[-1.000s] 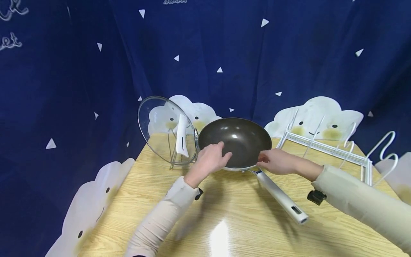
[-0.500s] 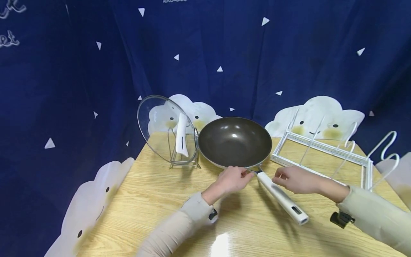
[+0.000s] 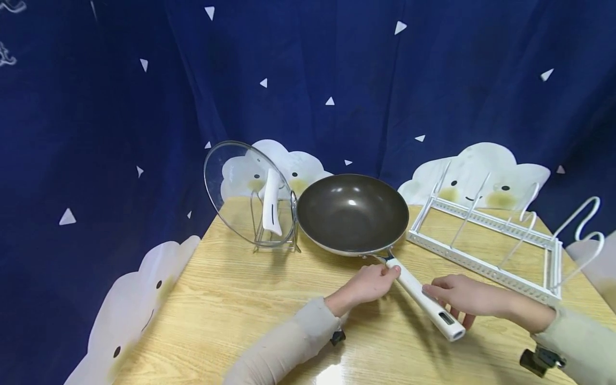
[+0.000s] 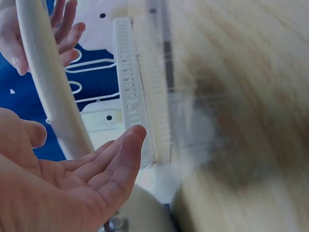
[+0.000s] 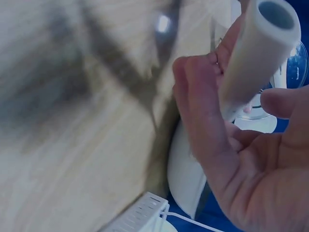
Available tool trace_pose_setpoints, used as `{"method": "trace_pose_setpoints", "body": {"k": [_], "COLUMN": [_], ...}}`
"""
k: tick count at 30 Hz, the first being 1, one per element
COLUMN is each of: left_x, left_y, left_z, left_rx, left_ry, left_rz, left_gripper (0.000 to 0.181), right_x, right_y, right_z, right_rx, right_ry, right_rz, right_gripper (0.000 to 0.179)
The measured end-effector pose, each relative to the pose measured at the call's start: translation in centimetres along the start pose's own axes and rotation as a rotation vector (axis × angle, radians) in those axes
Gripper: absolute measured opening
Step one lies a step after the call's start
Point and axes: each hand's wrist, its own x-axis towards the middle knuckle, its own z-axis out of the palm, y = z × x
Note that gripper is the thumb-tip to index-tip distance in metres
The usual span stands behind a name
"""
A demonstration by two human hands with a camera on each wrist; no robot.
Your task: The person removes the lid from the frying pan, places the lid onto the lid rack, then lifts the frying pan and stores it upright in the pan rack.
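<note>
Head view: a handle [image 3: 415,286] in easy reach

I see the pan [image 3: 352,214] on the table [image 3: 231,299], its handle pointing near and right, I think so hands can get at it. The left hand [image 3: 369,283], fingers nearly straight, is loose at the handle's far part; I can't tell if it touches. The right hand [image 3: 467,297] cups the near part loosely, thumb apart. Left, a wire stand [image 3: 257,244] props the lid [image 3: 250,195].

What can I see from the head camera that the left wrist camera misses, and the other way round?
Only the head view shows the pan's dark bowl and the glass lid. Only the left wrist view shows the open left palm. Both show the left hand, right hand, pale pan handle, white rack and wooden table.
</note>
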Motion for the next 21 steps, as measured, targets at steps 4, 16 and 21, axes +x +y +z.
{"method": "trace_pose_setpoints", "body": {"k": [4, 16, 21], "left_x": [0.4, 1.8, 2.3], "left_y": [0.0, 0.1, 0.1], "left_z": [0.8, 3.3, 3.9], "left_rx": [-0.090, -0.596, -0.673], "left_ry": [0.006, -0.005, 0.005], "left_rz": [-0.066, -0.143, -0.164], "left_gripper": [0.055, 0.043, 0.046], "right_x": [-0.3, -0.3, -0.4], "right_y": [0.6, 1.9, 1.9], "right_z": [0.5, 2.2, 2.8], "right_rx": [0.072, 0.355, 0.487], "right_ry": [-0.064, -0.154, -0.204], "right_rz": [-0.036, -0.093, -0.097], "right_gripper": [0.042, 0.043, 0.043]}}
